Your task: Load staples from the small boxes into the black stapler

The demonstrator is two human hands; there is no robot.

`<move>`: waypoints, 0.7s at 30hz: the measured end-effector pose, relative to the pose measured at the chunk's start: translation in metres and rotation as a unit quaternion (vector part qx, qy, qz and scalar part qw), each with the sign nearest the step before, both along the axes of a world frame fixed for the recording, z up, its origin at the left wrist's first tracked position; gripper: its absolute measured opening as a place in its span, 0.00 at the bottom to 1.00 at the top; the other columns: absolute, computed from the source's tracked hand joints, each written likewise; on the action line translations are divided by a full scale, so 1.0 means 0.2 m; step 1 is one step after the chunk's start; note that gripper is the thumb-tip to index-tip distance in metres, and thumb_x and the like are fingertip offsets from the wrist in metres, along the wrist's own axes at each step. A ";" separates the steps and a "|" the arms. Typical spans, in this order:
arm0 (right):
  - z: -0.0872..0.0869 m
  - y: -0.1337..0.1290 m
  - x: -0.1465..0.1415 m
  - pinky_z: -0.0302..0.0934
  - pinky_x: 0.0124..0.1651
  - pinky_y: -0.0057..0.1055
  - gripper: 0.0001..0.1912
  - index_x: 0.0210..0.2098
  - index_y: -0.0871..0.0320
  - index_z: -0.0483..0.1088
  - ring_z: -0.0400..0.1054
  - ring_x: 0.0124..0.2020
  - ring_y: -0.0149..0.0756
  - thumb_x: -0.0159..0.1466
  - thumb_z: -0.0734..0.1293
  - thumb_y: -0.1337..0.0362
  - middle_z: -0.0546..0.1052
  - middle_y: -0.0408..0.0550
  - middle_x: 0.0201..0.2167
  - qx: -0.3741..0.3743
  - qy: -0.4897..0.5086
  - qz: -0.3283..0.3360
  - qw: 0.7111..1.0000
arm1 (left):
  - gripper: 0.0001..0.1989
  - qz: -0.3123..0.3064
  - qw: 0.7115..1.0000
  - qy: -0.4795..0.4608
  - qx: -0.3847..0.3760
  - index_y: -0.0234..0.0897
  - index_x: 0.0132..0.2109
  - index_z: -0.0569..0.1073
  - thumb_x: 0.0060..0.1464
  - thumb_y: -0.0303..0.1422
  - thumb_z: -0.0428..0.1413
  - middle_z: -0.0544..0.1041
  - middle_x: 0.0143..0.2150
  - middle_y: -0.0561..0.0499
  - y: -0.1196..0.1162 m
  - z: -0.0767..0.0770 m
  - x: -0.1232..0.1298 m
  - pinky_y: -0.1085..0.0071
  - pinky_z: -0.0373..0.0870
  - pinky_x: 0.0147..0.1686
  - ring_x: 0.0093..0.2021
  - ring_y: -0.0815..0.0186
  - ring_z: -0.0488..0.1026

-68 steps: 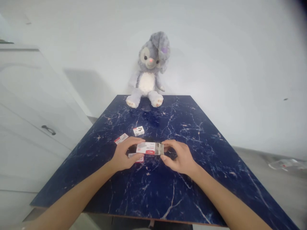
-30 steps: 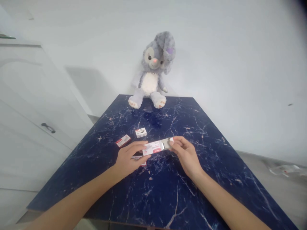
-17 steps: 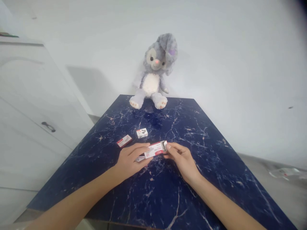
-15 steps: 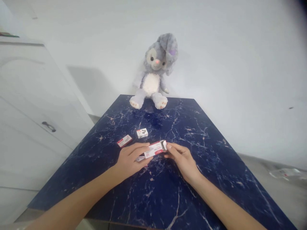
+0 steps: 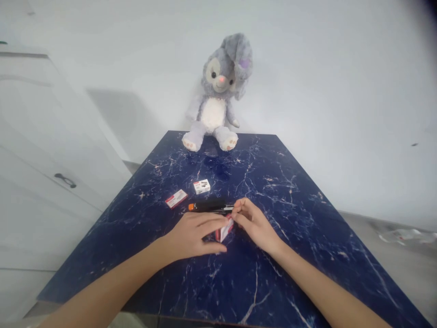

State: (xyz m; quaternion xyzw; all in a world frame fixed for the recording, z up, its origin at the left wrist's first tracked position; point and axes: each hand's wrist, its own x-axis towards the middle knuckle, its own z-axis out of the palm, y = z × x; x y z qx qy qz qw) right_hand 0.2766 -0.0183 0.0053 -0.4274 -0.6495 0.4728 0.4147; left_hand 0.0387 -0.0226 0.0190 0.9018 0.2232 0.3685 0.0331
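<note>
A small red-and-white cardboard box [image 5: 224,231] sits tilted between my hands, low over the table or touching it; I cannot tell which. My right hand [image 5: 255,225] has thumb and fingers pinched at its far right end. My left hand [image 5: 193,236] lies to the left, thumb stretched apart from the fingers, the fingertips reaching the box's upper edge. Just beyond the hands lies a black, long object with an orange end [image 5: 207,205], partly hidden by my fingers. Past it are a red-and-white flat box [image 5: 176,199] and a smaller white box with a dark picture [image 5: 201,186].
A grey plush rabbit [image 5: 218,100] sits at the far edge of the dark blue marbled table [image 5: 290,196], against the white wall. A white cabinet [image 5: 41,150] with a dark handle stands on the left. Clear plastic wrapping [image 5: 406,236] lies low on the right.
The box has turned and come lower between my hands. My left thumb has moved away from it. The black object with the orange end has come into view. The camera view has shifted slightly.
</note>
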 end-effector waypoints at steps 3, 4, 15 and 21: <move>-0.02 0.00 0.02 0.60 0.30 0.30 0.03 0.36 0.54 0.64 0.64 0.25 0.31 0.67 0.64 0.63 0.69 0.38 0.24 0.100 -0.159 -0.050 0.981 | 0.20 0.009 1.000 0.006 0.026 0.40 0.53 0.75 0.56 0.42 0.63 0.83 0.46 0.46 0.03 0.03 -0.07 0.67 0.79 0.45 0.43 0.61 0.82; -0.02 -0.01 0.02 0.60 0.30 0.31 0.03 0.35 0.54 0.65 0.64 0.25 0.32 0.66 0.64 0.64 0.69 0.39 0.24 0.141 -0.203 -0.059 0.967 | 0.15 0.036 0.999 -0.008 0.040 0.40 0.51 0.76 0.57 0.38 0.62 0.84 0.43 0.48 0.05 0.03 -0.10 0.68 0.79 0.43 0.40 0.62 0.82; -0.01 -0.14 -0.26 0.59 0.57 0.54 0.12 0.49 0.59 0.67 0.61 0.57 0.55 0.68 0.65 0.62 0.73 0.59 0.52 0.335 -0.337 0.090 0.875 | 0.07 0.116 0.987 -0.063 0.092 0.40 0.41 0.78 0.58 0.27 0.57 0.82 0.30 0.53 0.12 0.02 -0.12 0.73 0.73 0.31 0.26 0.69 0.78; -0.01 -0.10 -0.18 0.63 0.52 0.47 0.07 0.43 0.55 0.65 0.66 0.49 0.46 0.66 0.67 0.65 0.75 0.52 0.43 0.317 -0.260 0.089 0.908 | 0.05 0.135 0.984 -0.103 0.056 0.38 0.40 0.78 0.58 0.26 0.58 0.83 0.32 0.52 0.11 0.02 -0.14 0.72 0.74 0.34 0.29 0.67 0.79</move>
